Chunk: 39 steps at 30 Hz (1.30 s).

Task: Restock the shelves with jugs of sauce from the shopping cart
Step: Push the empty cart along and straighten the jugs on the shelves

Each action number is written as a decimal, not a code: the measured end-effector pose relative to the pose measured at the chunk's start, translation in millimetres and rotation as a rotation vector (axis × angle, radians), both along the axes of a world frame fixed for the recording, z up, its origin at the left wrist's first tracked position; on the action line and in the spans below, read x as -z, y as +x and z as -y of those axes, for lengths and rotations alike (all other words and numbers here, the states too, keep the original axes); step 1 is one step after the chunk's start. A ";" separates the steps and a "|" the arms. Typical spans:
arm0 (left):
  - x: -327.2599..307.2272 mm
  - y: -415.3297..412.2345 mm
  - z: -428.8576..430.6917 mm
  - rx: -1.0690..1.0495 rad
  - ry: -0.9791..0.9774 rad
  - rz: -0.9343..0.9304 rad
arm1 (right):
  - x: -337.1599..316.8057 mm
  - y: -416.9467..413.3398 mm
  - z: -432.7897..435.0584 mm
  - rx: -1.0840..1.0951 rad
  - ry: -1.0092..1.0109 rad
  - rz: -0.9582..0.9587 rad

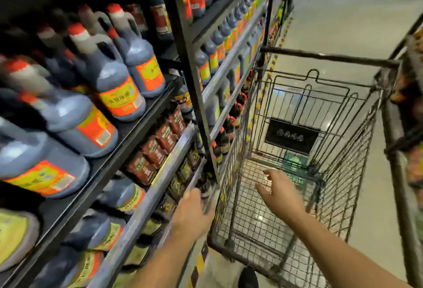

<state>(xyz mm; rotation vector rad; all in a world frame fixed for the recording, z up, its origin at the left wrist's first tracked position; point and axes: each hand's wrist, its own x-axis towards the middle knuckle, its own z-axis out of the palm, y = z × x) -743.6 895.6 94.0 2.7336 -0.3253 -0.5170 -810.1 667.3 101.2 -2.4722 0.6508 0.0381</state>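
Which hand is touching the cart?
The left hand grips the cart's near rim beside the shelf. The right hand hovers open over the basket.

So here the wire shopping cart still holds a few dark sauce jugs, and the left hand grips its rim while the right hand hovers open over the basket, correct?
Not quite. The head view shows the wire shopping cart holding no jugs; through its mesh only floor shows. The dark sauce jugs with red caps and orange labels stand on the black shelf. The left hand does grip its rim and the right hand hovers open.
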 end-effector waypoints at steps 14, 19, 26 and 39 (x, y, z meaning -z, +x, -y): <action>119.0 1.1 35.9 0.032 0.137 -0.318 | 100.7 -155.9 31.0 0.770 0.011 -0.298; 145.1 -15.8 36.7 -0.014 0.018 -0.278 | 142.5 -173.8 16.4 0.961 0.299 -0.297; 167.9 -17.3 46.7 -0.180 -0.045 -0.211 | 177.3 -168.5 17.4 1.045 0.155 -0.306; 188.3 49.7 125.0 -0.189 -0.064 -0.108 | 180.5 -98.0 101.0 1.003 0.024 -0.227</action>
